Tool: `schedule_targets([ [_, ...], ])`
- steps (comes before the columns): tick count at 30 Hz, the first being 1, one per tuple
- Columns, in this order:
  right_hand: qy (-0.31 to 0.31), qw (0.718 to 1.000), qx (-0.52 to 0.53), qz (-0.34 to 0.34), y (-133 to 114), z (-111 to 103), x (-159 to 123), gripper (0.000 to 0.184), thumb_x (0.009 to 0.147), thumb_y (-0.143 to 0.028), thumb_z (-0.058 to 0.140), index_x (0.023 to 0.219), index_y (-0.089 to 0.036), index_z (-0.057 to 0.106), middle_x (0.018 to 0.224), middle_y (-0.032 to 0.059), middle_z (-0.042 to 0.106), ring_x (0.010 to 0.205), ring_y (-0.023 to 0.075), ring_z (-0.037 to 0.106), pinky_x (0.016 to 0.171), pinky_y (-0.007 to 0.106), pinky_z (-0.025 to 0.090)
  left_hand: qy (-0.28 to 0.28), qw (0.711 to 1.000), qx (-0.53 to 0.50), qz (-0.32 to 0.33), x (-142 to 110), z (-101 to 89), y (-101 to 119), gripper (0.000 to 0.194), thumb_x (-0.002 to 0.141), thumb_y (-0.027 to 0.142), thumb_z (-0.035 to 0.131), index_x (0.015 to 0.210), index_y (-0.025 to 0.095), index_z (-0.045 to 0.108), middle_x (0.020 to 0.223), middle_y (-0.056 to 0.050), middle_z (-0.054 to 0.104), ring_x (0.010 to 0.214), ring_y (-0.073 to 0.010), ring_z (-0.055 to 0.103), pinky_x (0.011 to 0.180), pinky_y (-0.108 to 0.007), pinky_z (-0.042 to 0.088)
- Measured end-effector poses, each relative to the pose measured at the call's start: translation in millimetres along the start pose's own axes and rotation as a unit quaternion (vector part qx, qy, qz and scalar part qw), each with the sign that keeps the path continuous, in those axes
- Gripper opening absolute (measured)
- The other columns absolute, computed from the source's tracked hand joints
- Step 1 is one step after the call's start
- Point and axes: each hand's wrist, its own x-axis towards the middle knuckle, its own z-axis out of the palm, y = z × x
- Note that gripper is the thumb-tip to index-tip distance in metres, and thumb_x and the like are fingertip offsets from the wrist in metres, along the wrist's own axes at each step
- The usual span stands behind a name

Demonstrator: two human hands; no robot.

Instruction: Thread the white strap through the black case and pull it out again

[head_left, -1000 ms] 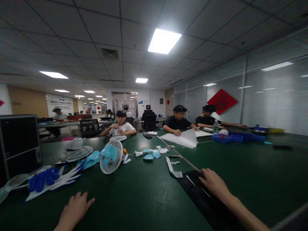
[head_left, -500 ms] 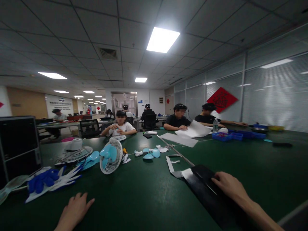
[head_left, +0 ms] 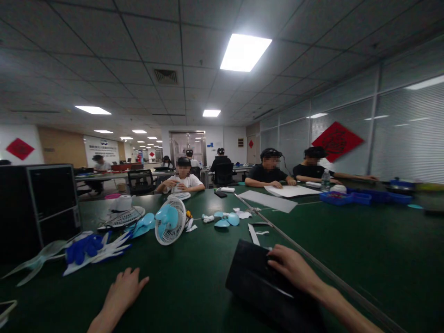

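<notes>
My left hand (head_left: 125,291) lies on the green table (head_left: 187,282) at the lower left, fingers apart and holding nothing. At the lower right, my right hand (head_left: 293,268) has its fingers bent over the upper edge of a dark, flat, folder-like thing (head_left: 251,268) with a dull sheen. Its exact kind I cannot make out, and its lower part fades into shadow under my forearm. White paper strips (head_left: 254,235) lie just beyond it. Left of centre, a small fan with light blue blades (head_left: 167,217) sits in a white round grille.
Blue-and-white gloves (head_left: 93,252) and a black computer case (head_left: 38,203) are on the left. Loose blue fan blades (head_left: 225,218) lie mid-table. Across the table, one person (head_left: 270,171) handles white sheets (head_left: 291,191). Blue trays (head_left: 336,198) stand at the right.
My right hand has moved left across the table with the dark thing, which is turned and now covers part of the paper strips. The view has swung left; my left hand stays on the table.
</notes>
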Motion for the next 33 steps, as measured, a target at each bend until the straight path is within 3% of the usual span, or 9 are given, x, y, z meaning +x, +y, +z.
schedule_targets([
  [5,-0.092,0.99,0.001,-0.109,-69,55,41,0.021,0.086,-0.03,0.056,0.095,-0.019,0.071,0.096,0.0065,0.066,0.09,0.0208,0.06,0.078,0.029,0.043,0.02,1.0,0.011,-0.006,-2,0.0,2,0.063,0.082,0.047,0.042,0.131,0.009,0.053,0.136,-0.02,0.051,0.124,-0.0353,0.047,0.095,-0.048,0.044],
  [10,-0.109,0.979,-0.003,-0.175,-109,94,71,0.021,0.085,-0.031,0.061,0.099,-0.02,0.072,0.097,0.0062,0.067,0.094,0.021,0.059,0.081,0.028,0.044,0.059,0.998,0.027,0.02,-3,-0.9,11,0.062,0.083,0.046,0.041,0.131,0.008,0.052,0.137,-0.02,0.05,0.125,-0.0344,0.047,0.097,-0.049,0.043],
  [15,-0.119,0.975,0.005,-0.186,-131,114,79,0.023,0.085,-0.031,0.06,0.102,-0.02,0.071,0.1,0.0066,0.067,0.098,0.0219,0.058,0.084,0.029,0.044,0.06,0.982,-0.094,0.149,-14,-1.1,38,0.067,0.084,0.057,0.038,0.13,0.01,0.053,0.139,-0.014,0.05,0.129,-0.0278,0.045,0.11,-0.04,0.035],
  [18,-0.113,0.977,0.038,-0.179,-129,110,74,0.031,0.083,-0.032,0.063,0.112,-0.022,0.067,0.108,0.0063,0.064,0.103,0.0227,0.056,0.087,0.03,0.044,0.002,0.971,-0.141,0.194,-30,-1.5,59,0.07,0.081,0.06,0.044,0.135,0.016,0.049,0.145,-0.01,0.045,0.134,-0.0261,0.04,0.114,-0.037,0.029],
  [23,-0.116,0.981,0.086,-0.127,-98,91,62,0.075,0.061,-0.042,0.081,0.129,-0.021,0.057,0.125,0.0093,0.057,0.114,0.0277,0.05,0.099,0.036,0.04,-0.059,0.96,-0.166,0.219,-47,2.3,80,0.082,0.072,0.058,0.062,0.14,0.016,0.044,0.149,-0.012,0.039,0.137,-0.0272,0.035,0.116,-0.035,0.025],
  [27,-0.15,0.979,0.105,-0.088,-77,84,56,0.074,0.063,-0.046,0.078,0.128,-0.019,0.058,0.124,0.0104,0.058,0.114,0.0287,0.051,0.099,0.038,0.039,-0.072,0.956,-0.17,0.227,-47,6.1,83,0.085,0.067,0.056,0.068,0.139,0.018,0.045,0.146,-0.012,0.043,0.133,-0.0277,0.039,0.114,-0.035,0.027],
  [33,-0.128,0.978,0.122,-0.106,-80,96,59,0.065,0.065,-0.042,0.078,0.124,-0.02,0.061,0.122,0.0096,0.061,0.113,0.0281,0.052,0.098,0.037,0.04,-0.073,0.958,-0.167,0.222,-51,-4.4,79,0.082,0.065,0.057,0.067,0.135,0.017,0.05,0.142,-0.011,0.048,0.129,-0.0286,0.043,0.111,-0.037,0.03],
])
